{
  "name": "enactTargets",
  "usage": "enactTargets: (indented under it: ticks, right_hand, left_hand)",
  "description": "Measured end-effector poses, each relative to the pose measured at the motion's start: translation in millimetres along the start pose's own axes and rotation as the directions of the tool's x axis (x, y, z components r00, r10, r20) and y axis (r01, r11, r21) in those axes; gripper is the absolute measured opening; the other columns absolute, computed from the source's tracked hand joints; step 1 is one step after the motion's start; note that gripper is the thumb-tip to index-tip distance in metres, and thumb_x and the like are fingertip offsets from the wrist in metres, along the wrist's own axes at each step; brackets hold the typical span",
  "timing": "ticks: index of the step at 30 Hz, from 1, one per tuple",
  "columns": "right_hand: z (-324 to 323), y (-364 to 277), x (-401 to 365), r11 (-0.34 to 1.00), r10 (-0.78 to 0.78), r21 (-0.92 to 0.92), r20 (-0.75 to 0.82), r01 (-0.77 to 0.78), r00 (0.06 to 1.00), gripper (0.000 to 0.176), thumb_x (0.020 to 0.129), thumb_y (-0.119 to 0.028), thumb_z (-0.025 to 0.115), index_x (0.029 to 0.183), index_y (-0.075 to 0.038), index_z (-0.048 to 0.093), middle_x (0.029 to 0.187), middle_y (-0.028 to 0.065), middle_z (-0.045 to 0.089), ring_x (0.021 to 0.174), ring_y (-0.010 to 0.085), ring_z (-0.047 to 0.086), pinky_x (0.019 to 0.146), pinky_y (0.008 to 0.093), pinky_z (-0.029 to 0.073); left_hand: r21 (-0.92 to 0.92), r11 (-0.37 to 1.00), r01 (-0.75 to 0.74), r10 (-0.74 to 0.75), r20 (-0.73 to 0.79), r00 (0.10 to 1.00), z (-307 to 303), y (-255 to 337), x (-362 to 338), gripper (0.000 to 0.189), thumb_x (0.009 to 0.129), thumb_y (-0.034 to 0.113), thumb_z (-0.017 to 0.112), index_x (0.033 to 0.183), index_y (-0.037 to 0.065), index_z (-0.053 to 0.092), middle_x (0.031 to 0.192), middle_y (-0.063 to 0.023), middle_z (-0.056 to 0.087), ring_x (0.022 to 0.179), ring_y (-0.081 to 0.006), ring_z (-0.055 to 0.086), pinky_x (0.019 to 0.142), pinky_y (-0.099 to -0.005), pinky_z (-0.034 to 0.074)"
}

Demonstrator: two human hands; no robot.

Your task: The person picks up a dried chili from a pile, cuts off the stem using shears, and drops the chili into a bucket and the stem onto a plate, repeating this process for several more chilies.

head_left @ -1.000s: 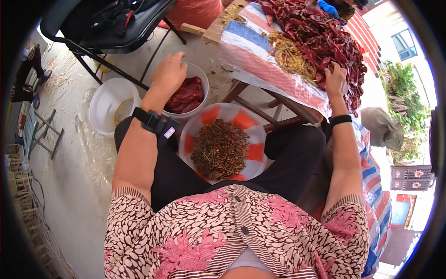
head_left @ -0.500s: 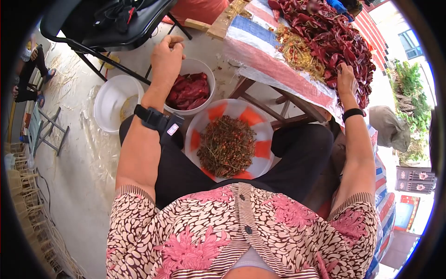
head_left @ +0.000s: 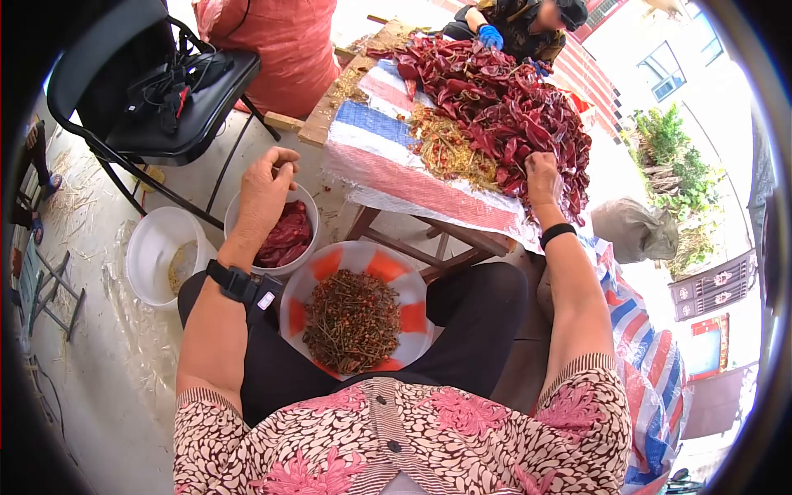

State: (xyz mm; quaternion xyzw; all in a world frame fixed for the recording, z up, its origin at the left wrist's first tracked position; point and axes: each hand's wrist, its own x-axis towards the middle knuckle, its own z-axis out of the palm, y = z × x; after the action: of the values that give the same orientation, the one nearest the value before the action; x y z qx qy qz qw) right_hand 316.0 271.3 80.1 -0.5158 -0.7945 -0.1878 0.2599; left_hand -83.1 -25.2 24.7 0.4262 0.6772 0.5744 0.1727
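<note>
My left hand (head_left: 268,188) hovers above a white bucket (head_left: 312,247) of dark red dried chillies (head_left: 289,235). Its fingers are loosely bent, with a gap to the thumb and nothing visible in them. On the table, my right hand (head_left: 542,177) reaches into a big heap of dried red chillies (head_left: 495,99), fingers closed on a chilli at the near edge; the fingertips are partly hidden. Between my knees sits an orange-and-white basin (head_left: 412,305) full of chilli stems and bits (head_left: 353,322).
A striped woven sheet (head_left: 396,169) covers the table, with yellow seeds (head_left: 450,148) on it. Across the heap, a co-worker wears a blue glove (head_left: 490,36). To the left stand another white bucket (head_left: 153,256) and a black folding chair (head_left: 181,107); a red sack (head_left: 280,58) stands behind.
The view has shifted, bringing more of the co-worker and the red sack into sight. My left hand stays above the bucket; my right hand stays at the heap's near edge.
</note>
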Motion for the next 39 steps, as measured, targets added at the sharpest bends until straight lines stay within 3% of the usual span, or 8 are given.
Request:
enactTargets:
  ticks: [3, 8, 14, 17, 20, 27, 32, 39]
  right_hand:
    - [-21, -8, 11, 0.986, -0.009, 0.158, -0.229, 0.047, 0.973, 0.013, 0.086, -0.024, 0.067, 0.095, -0.015, 0.065, 0.096, 0.0048, 0.062, 0.075, 0.0246, 0.064, 0.064, 0.0377, 0.05]
    - [-86, -100, -22, 0.379, 0.124, 0.889, 0.224, -0.255, 0.967, 0.013, 0.089, -0.017, 0.067, 0.094, -0.005, 0.065, 0.078, -0.0004, 0.061, 0.058, 0.0045, 0.051, 0.052, 0.0207, 0.041]
    - [-86, -192, -93, 0.135, -0.081, 0.869, 0.488, -0.476, 0.869, 0.013, 0.09, -0.019, 0.067, 0.094, -0.006, 0.064, 0.074, -0.0041, 0.06, 0.062, 0.0011, 0.05, 0.05, 0.016, 0.033]
    - [-73, -215, -113, -0.002, -0.101, 0.854, 0.518, -0.521, 0.849, 0.011, 0.09, -0.016, 0.067, 0.094, -0.006, 0.064, 0.075, -0.0034, 0.06, 0.063, 0.0012, 0.05, 0.051, 0.0162, 0.033]
    - [-70, -223, -119, -0.135, -0.043, 0.818, 0.559, -0.56, 0.828, 0.011, 0.09, -0.017, 0.067, 0.094, -0.006, 0.065, 0.075, -0.0031, 0.061, 0.063, 0.0007, 0.049, 0.05, 0.0165, 0.033]
    - [-44, -234, -133, 0.247, -0.03, 0.968, 0.048, -0.04, 0.998, 0.004, 0.088, -0.005, 0.066, 0.091, -0.006, 0.064, 0.089, 0.0013, 0.062, 0.077, 0.012, 0.057, 0.064, 0.0254, 0.046]
    - [-51, -229, -127, 0.676, -0.391, 0.598, -0.204, 0.431, 0.897, 0.009, 0.087, -0.006, 0.066, 0.087, -0.007, 0.057, 0.09, 0.003, 0.061, 0.079, 0.0132, 0.057, 0.065, 0.0283, 0.047]
    - [-57, -214, -124, -0.338, -0.123, 0.625, 0.712, -0.704, 0.692, 0.015, 0.094, -0.018, 0.061, 0.085, -0.007, 0.056, 0.071, -0.0005, 0.055, 0.063, 0.0049, 0.05, 0.045, 0.0192, 0.035]
  left_hand:
    - [-0.092, 0.995, -0.026, 0.036, 0.103, 0.994, 4, 13, -7, 0.015, 0.092, 0.007, 0.054, 0.102, 0.001, 0.063, 0.084, -0.0055, 0.066, 0.067, -0.0111, 0.062, 0.062, -0.0252, 0.05]
    - [-0.251, 0.961, -0.117, 0.205, 0.36, 0.91, 33, 20, -17, 0.024, 0.092, 0.015, 0.059, 0.112, 0.002, 0.06, 0.091, -0.0055, 0.065, 0.079, -0.0122, 0.062, 0.074, -0.0249, 0.05]
    - [-0.243, 0.799, -0.551, 0.599, 0.234, 0.766, 75, 34, -32, 0.05, 0.087, 0.02, 0.069, 0.13, 0.003, 0.053, 0.109, -0.0085, 0.062, 0.093, -0.0144, 0.059, 0.083, -0.0288, 0.049]
    - [-0.357, 0.928, -0.104, 0.299, 0.551, 0.779, 75, 41, -33, 0.051, 0.086, 0.02, 0.07, 0.13, 0.002, 0.052, 0.114, -0.0097, 0.062, 0.095, -0.0181, 0.059, 0.084, -0.0305, 0.048]
    - [-0.359, 0.9, -0.247, 0.399, 0.449, 0.8, 83, 30, -32, 0.042, 0.088, 0.013, 0.066, 0.127, 0.0, 0.054, 0.103, -0.0105, 0.063, 0.089, -0.016, 0.059, 0.08, -0.0291, 0.05]
    - [-0.229, 0.946, -0.23, 0.311, 0.441, 0.842, 86, 23, -30, 0.022, 0.093, 0.009, 0.059, 0.111, -0.002, 0.06, 0.083, -0.0051, 0.062, 0.072, -0.0114, 0.057, 0.066, -0.0256, 0.049]
    - [-0.385, 0.869, 0.311, -0.009, 0.617, 0.787, 95, 15, -34, 0.017, 0.097, 0.019, 0.055, 0.106, 0.005, 0.06, 0.069, 0.0046, 0.049, 0.059, -0.0033, 0.042, 0.051, -0.0198, 0.034]
    - [-0.444, 0.792, 0.419, 0.141, 0.8, 0.583, 75, 37, -31, 0.019, 0.099, 0.023, 0.053, 0.107, 0.007, 0.059, 0.068, 0.0071, 0.042, 0.058, -0.0023, 0.036, 0.05, -0.0188, 0.029]
